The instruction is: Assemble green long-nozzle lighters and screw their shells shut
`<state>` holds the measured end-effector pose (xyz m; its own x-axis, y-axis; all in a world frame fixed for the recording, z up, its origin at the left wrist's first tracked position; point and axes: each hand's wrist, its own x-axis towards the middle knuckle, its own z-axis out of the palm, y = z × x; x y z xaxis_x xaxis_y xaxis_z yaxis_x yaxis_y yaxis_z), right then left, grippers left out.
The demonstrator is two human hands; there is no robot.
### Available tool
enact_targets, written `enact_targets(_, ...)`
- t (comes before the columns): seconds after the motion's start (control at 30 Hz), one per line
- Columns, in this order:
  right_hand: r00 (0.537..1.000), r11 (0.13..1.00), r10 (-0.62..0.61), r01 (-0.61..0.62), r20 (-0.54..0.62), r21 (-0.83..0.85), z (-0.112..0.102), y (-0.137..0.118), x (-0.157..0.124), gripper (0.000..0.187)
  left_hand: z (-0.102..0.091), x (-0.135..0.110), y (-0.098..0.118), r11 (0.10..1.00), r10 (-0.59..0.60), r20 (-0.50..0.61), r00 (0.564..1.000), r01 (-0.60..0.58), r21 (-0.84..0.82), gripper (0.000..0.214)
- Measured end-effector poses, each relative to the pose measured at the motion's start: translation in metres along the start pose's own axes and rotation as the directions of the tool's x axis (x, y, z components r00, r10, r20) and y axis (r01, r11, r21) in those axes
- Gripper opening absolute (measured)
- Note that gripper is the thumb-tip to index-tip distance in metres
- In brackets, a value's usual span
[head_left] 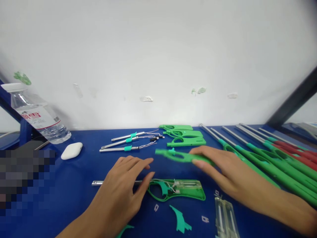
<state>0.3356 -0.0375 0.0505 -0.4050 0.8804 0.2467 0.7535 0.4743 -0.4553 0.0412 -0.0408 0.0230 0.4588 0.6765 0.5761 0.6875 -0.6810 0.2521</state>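
My right hand (225, 168) grips a green lighter handle shell (183, 157) by its wide end, between thumb and fingers, above the table. The shell is slightly blurred. Below and left of it lies an open lighter handle half (179, 195), with a clear fuel tank (189, 184), white wires and a teal trigger (163, 187) in it. A metal tube (97, 182) runs left from this half, passing under my left hand (123, 188). My left hand is open, its thumb and index finger apart; its other fingertips are hidden.
Several green shells (187, 141) and wired metal tubes (119, 149) lie at the back. Assembled green lighters (260, 162) and red ones (299, 153) fill the right. Loose teal triggers (180, 219), a clear tank (226, 216), a white case (71, 151) and a water bottle (41, 115) stand around.
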Motion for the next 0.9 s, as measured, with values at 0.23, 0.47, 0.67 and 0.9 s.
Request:
enact_targets(0.23,0.992,0.980,0.123,-0.119,-0.013,0.161,-0.004,-0.011,0.000,0.043,0.000,-0.002,0.003,0.989,0.052,0.106,0.993,-0.037,-0.144,0.023)
enact_targets(0.47,0.993,0.962,0.032,-0.061,0.110,0.268,0.000,-0.028,-0.008,0.046,0.006,-0.003,-0.001,0.987,0.090,0.174,0.981,-0.066,-0.144,0.024)
enact_targets(0.67,0.980,0.972,0.062,-0.102,0.191,0.210,0.005,-0.030,-0.016,0.042,0.009,-0.004,-0.001,0.993,0.093,0.111,0.990,-0.084,-0.086,0.028)
enact_targets(0.9,0.982,0.972,0.087,-0.121,0.169,0.203,0.009,-0.025,-0.014,0.050,0.009,-0.004,0.000,0.993,0.069,0.114,0.991,-0.057,-0.105,0.025)
